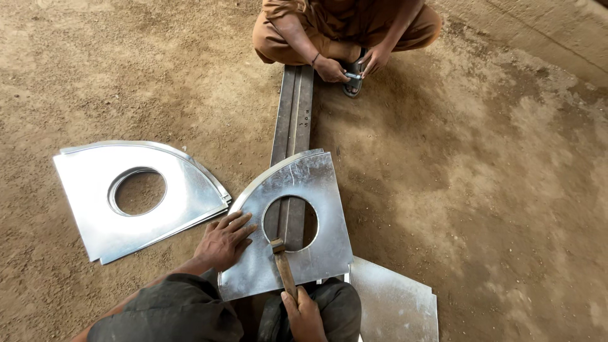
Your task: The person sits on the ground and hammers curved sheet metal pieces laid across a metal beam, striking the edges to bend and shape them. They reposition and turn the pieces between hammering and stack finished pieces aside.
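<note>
The person crouches on the dirt floor [481,190] with a quarter-round sheet-metal piece [316,190] laid across a long steel rail [292,107], and the work in hand looks like dressing the edge of the round hole with a hammer [283,266]. The right hand [305,316] is wrapped closed around the wooden handle, the hammer's small head sitting right at the lower rim of the hole, just over the rail. The left hand [225,240] lies flat with fingers spread, holding nothing, only pressing the sheet's left part down. To do this well, I would judge that the rim being struck should stay directly over the rail so the blow has something solid under it, that the flat hand should keep its weight on so the sheet cannot hop or turn, and that those fingers ought to stay well away from the hole's edge. Light, even taps look wiser than heavy ones, since thin sheet dents easily. The piece itself is dull galvanised grey with a mottled sheen, one curved side with a raised lip, two straight sides, and a clean circular cut-out through which the rail shows. A stack of like pieces [136,196] lies to the left, apart from it, and another sheet [396,304] pokes out beneath near the knees. A co-worker [342,25] squats at the rail's far end.
</note>
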{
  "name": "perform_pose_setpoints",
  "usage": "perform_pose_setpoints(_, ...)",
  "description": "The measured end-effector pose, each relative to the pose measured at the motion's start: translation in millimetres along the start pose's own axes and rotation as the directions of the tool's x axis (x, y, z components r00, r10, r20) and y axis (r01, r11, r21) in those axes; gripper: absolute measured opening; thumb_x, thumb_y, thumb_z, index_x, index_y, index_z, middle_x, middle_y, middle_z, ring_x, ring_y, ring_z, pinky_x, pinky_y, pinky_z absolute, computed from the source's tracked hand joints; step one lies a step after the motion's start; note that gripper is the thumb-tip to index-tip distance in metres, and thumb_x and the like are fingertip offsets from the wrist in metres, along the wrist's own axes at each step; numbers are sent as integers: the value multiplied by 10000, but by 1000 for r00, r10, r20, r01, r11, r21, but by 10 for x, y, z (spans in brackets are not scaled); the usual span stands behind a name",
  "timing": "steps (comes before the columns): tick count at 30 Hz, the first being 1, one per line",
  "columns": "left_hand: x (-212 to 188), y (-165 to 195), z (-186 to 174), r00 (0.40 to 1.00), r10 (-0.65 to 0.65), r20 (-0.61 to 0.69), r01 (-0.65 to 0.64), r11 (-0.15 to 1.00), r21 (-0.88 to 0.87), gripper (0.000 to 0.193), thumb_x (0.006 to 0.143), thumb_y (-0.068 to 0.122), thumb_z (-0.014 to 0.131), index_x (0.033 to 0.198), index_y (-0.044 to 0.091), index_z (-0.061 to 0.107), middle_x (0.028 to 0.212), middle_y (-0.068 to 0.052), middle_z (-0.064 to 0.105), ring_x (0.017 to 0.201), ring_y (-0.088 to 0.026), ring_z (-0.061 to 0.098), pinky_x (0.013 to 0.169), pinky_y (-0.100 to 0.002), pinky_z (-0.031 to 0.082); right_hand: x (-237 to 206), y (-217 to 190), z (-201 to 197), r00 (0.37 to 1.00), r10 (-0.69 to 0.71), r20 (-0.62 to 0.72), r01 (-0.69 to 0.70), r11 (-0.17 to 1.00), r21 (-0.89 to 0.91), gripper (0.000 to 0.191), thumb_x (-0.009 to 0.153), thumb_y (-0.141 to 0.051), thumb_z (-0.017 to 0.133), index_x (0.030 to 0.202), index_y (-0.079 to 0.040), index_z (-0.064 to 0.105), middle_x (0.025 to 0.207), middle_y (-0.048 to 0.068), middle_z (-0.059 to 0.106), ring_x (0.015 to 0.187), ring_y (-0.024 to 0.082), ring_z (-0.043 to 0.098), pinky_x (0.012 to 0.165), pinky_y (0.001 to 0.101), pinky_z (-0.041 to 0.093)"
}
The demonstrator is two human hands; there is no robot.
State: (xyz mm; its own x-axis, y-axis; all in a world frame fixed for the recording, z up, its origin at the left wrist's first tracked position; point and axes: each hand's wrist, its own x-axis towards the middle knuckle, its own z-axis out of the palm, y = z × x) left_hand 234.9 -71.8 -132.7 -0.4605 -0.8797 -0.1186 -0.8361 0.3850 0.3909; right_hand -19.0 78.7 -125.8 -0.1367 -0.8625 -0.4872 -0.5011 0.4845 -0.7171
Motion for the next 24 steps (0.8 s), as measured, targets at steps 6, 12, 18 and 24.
perform_pose_setpoints(6,35,-28,-13,1000,-5,9,5,1000,-4,497,1019,494,409,1479,322,485,1635,67,291,1527,-182,173,1204,-481,205,50,-7,7,1000,-8,-9,8,1000,-23,352,979,-372,623,920,-26,597,676,154,626,616,229,634,611,397,485)
perform_pose_setpoints(12,9,-4,44,1000,-25,6,25,1000,0,481,1009,482,446,1464,333,498,1626,77,308,1523,-180,195,1200,-477,230,1,-5,8,1000,-27,-13,27,1000,-16,362,968,-384,626,916,-26,616,689,158,656,624,243,647,613,398,499)
perform_pose_setpoints(18,185,-238,15,982,-32,-185,16,996,-90,370,993,411,572,1304,224,650,1339,-3,630,1257,-189,536,1105,-428,379,50,66,9,1000,-22,-17,21,1000,-23,350,968,-379,631,925,-33,617,685,153,646,609,233,636,604,394,492)
perform_pose_setpoints(24,453,-555,-330,836,-173,-521,180,983,-38,209,962,361,661,1025,202,781,949,11,741,921,-174,633,967,-388,438,376,589,115,1000,-16,20,17,999,-34,369,977,-411,629,914,-48,612,678,163,626,621,273,670,611,420,510)
